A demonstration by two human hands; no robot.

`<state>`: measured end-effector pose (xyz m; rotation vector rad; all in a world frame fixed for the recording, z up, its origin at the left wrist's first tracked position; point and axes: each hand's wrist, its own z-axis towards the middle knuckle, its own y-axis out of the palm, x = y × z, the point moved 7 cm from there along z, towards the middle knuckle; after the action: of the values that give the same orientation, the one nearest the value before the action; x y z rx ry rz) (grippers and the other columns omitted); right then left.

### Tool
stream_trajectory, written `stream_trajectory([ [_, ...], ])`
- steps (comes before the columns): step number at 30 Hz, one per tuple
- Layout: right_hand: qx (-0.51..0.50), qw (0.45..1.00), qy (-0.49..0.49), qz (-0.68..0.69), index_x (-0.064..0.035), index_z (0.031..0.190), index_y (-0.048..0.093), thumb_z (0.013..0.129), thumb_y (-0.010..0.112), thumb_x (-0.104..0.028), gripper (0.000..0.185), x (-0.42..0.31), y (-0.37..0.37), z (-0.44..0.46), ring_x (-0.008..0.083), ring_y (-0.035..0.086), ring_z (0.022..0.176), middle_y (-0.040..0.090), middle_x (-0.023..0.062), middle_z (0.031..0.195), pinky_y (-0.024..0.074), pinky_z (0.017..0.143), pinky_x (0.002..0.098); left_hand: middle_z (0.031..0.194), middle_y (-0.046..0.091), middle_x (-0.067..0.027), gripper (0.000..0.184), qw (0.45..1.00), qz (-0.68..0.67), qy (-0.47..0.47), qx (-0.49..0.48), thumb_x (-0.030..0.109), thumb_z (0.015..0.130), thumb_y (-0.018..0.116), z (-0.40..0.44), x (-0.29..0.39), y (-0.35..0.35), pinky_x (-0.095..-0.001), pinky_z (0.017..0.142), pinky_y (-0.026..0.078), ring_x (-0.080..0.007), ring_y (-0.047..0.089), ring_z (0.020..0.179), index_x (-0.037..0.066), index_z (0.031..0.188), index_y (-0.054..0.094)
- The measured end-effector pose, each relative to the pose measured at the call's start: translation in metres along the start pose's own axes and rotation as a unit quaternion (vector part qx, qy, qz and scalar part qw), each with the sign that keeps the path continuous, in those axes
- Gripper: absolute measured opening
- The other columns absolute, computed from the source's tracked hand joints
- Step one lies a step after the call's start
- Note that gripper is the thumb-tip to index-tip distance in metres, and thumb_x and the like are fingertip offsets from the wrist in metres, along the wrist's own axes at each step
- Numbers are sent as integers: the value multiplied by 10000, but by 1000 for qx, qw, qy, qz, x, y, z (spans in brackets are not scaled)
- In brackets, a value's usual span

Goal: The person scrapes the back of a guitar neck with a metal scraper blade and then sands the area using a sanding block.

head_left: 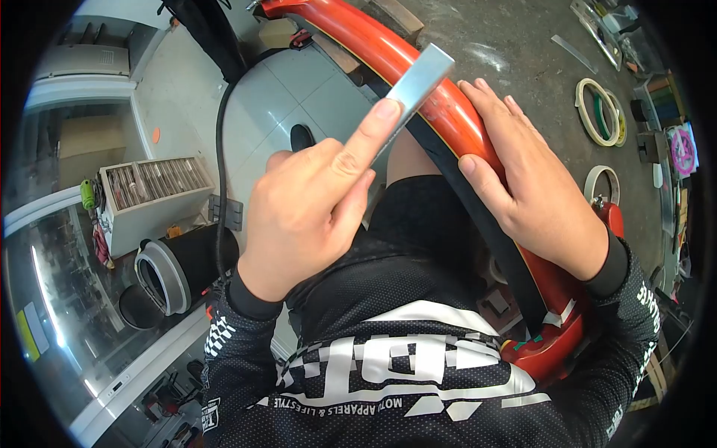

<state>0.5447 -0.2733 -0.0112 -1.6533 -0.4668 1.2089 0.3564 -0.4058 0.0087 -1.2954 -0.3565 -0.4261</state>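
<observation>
A long, glossy red-orange curved piece [373, 37] runs from the top centre down to the lower right, with a black strip [489, 213] along its inner side. My left hand [302, 213] is closed around a flat silver metal bar [427, 75], its index finger stretched along the top. The bar's far end lies over or against the red surface; exact contact is unclear. Flat on the red piece, fingers spread forward and thumb on the near side, rests my right hand [534, 179].
Tape rolls [579, 112] lie on the grey floor at right. Left are a box of upright packets [119, 224], a black cylinder with a grey rim [175, 280] and a glass-fronted cabinet [63, 299]. A black hose [221, 164] hangs beside them.
</observation>
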Motion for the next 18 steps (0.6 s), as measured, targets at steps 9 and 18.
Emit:
stream_trajectory([
  [9, 37, 996, -20, -74, 8, 1730, 360, 1002, 763, -124, 842, -18, -7, -7, 417, 654, 1404, 588, 246, 1624, 378, 1347, 567, 1043, 772, -156, 839, 999, 15, 14, -30, -132, 876, 766, -15, -3, 13, -378, 725, 567, -275, 701, 781, 83, 1669, 599],
  [18, 50, 996, -14, -73, 22, 1704, 376, 992, 792, -154, 843, -15, -3, -8, 407, 710, 1305, 672, 261, 1482, 399, 1332, 572, 1142, 801, -175, 796, 1000, 3, 15, 1, -136, 925, 725, 35, 10, 18, -374, 779, 585, -311, 729, 832, 38, 1683, 560],
])
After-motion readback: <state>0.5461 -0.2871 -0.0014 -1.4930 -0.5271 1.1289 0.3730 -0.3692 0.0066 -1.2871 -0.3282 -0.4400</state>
